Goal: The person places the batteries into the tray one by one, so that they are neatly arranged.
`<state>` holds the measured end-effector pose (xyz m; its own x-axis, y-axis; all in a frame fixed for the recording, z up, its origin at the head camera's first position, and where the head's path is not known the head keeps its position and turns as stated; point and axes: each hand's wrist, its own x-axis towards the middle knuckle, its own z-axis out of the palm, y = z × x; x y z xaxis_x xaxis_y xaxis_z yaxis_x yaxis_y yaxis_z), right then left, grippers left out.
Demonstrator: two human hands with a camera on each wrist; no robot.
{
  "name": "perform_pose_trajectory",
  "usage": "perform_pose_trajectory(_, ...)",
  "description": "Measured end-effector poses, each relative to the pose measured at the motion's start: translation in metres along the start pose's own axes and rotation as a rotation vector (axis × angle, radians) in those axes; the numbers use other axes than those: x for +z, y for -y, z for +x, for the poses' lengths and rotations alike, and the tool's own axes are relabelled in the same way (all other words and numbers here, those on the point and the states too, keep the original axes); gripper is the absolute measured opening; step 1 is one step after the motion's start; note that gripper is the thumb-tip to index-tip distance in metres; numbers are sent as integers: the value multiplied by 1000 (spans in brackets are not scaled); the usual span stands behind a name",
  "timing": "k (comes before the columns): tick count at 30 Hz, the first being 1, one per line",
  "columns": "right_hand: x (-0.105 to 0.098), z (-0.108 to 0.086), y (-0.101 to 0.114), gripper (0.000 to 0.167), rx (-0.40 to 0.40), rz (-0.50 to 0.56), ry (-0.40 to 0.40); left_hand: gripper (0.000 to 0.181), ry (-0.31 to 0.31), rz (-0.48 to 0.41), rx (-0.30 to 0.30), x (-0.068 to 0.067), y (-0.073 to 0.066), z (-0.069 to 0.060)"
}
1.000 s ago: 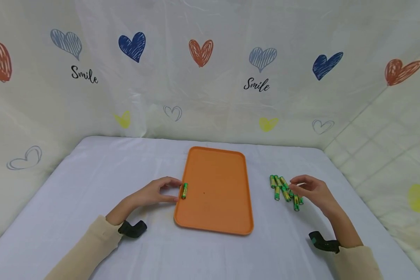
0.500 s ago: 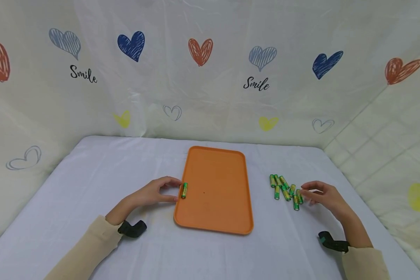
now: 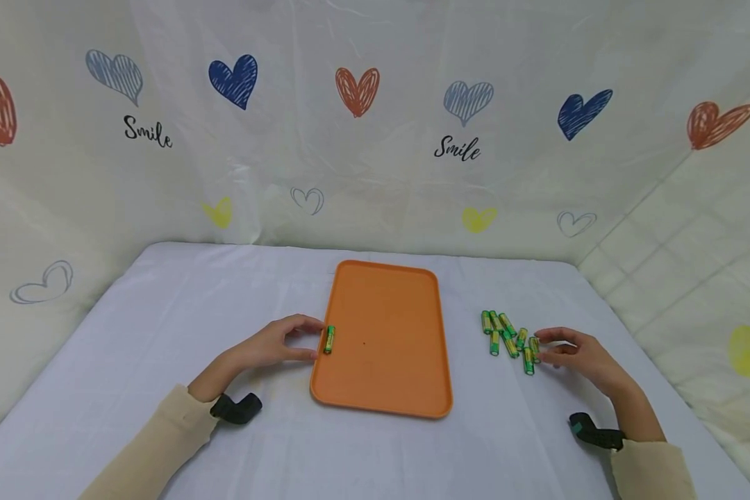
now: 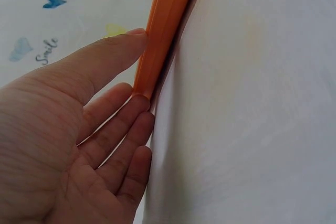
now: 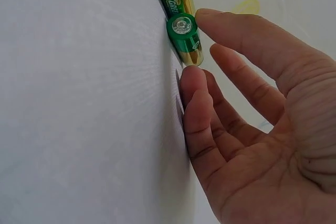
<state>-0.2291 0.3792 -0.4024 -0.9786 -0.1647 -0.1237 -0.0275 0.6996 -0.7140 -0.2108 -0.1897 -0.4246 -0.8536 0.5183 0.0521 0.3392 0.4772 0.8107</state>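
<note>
1. I have the orange tray lying on the white tablecloth between both hands, a spot I judge easy to reach from either side.
2. My left hand touches the tray's left edge, thumb and fingers apart along the rim rather than clamped on it. I take that as a light touch to steady the tray.
3. One battery lies in the tray, lengthwise just beside that left rim. The rim probably helps keep it from rolling away.
4. My right hand is at the near right end of the loose batteries, which lie on the cloth to the right of the tray, some touching.
5. There, thumb and fingertips stand on either side of an end battery, likely to meet it across its narrow body. I can't tell from here whether they pinch it firmly or only bracket it.
</note>
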Motion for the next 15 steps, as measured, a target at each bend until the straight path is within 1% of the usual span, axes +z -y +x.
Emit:
perform_pose_trajectory(4,1,0,0,59,-17,9,14,52,1,-1,2,0,1,0)
perform_pose_trajectory(7,0,1,-1,60,-55,10,31,52,1,4,2,0,1,0)
perform_pose_trajectory(11,-1,2,-3,66,-96,1,45,52,-2,12,4,0,2,0)
perform_pose_trajectory(15,0,2,-3,66,-89,-8,42,53,-3,10,3,0,2,0)
